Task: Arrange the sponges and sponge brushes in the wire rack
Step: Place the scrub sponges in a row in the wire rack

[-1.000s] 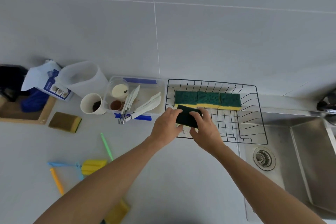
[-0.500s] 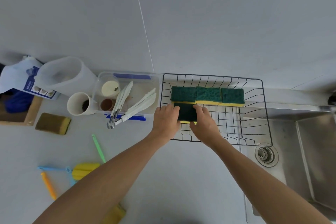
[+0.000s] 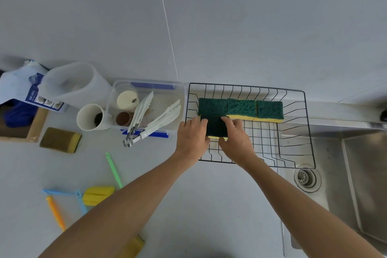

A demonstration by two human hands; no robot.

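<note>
Sponges fill the back of the black wire rack (image 3: 293,132): three green-topped, yellow-bottomed sponges (image 3: 240,108) lie side by side, touching, along its far wall. A fourth green sponge (image 3: 215,126) sits just in front of the leftmost one, touching it, in the rack's left part. Both hands are on this fourth sponge: the left hand (image 3: 191,137) presses against its left edge with the fingers curled over the top, and the right hand (image 3: 235,138) grips its right edge, thumb and fingers closed around it. The rest of the rack floor is bare wire.

Left of the rack stands a clear plastic box (image 3: 180,98) holding a small cream-coloured tub (image 3: 126,99), a small brown cup (image 3: 123,118) and two pairs of white tongs (image 3: 159,118) (their metal ends poke out over the box's near edge). Beside it is a white cup (image 3: 88,116) with something dark inside, and behind that a translucent jug (image 3: 77,84) lying tilted, its contents unclear.

On the counter (image 3: 209,205), well apart from the rack, lie a worn brownish sponge (image 3: 59,139), a yellow sponge brush (image 3: 98,195) with a blue handle, a green stick (image 3: 114,169) and an orange handle (image 3: 55,212). Another yellow sponge (image 3: 135,245) peeks from under the left forearm. The steel sink (image 3: 356,174) lies to the right.
</note>
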